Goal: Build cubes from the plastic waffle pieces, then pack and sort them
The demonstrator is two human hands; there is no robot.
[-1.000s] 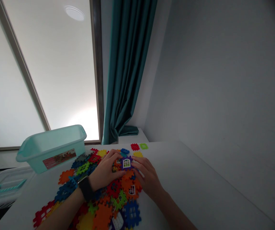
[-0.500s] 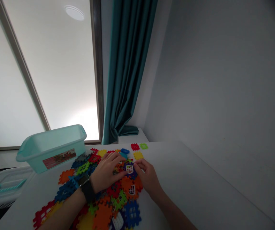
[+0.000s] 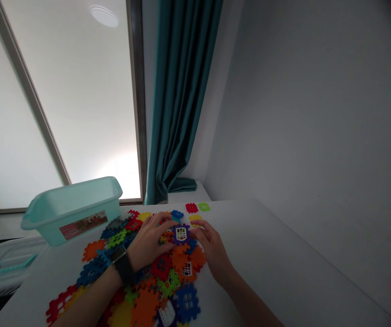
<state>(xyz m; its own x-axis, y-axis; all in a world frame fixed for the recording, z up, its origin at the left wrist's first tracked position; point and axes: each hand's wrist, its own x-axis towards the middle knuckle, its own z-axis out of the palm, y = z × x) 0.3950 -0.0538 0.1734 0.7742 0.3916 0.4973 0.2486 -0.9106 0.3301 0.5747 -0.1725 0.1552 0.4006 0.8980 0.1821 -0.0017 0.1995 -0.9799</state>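
Note:
A purple interlocking tile with a white window grid (image 3: 181, 234) stands out above a heap of coloured notched tiles. My left hand (image 3: 150, 238), with a dark watch on its wrist, reaches in from the left. Its thumb and fingers are curved about the purple tile's left side, at the lower and upper corners. My right hand (image 3: 210, 245) is at the other side, thumb tip by the tile's right edge and fingers loosely apart. Below both hands lie an orange tile with a white window (image 3: 186, 269) and a blue window tile (image 3: 187, 302).
A pale teal tub (image 3: 79, 211) stands at the back left, beside a clear lid with a teal handle (image 3: 9, 265). Red (image 3: 191, 208), green (image 3: 204, 206) and yellow tiles lie at the far edge of the white table (image 3: 266, 268). A teal curtain (image 3: 185, 100) hangs behind.
The purple tile has shifted slightly up and left. My right hand's fingers have loosened and spread from their earlier pinch at its edge. My left hand has barely moved.

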